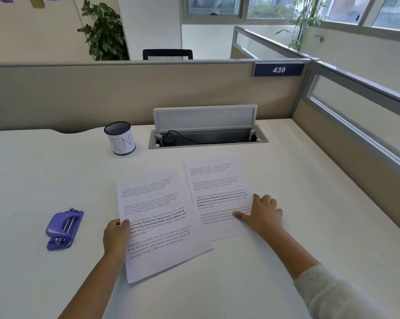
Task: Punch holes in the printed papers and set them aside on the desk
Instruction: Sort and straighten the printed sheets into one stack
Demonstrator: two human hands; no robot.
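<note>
Left hand (116, 236) pinches the near sheet's (160, 224) nine-o'clock edge; right hand (263, 215) lies flat, fingers spread, grasping nothing, on the far sheet (217, 187).

Loads of bare surface (286, 268) right of the hole punch (64, 229), past two sheets; only a cup (120, 138) and open cable hatch (207, 134) behind.

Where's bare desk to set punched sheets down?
Free: right strip of the desk between the right sheet and the partition; also the left rear, between the hole punch and the pen cup. Crowded: centre, where the left sheet overlaps the right one under both hands.
</note>
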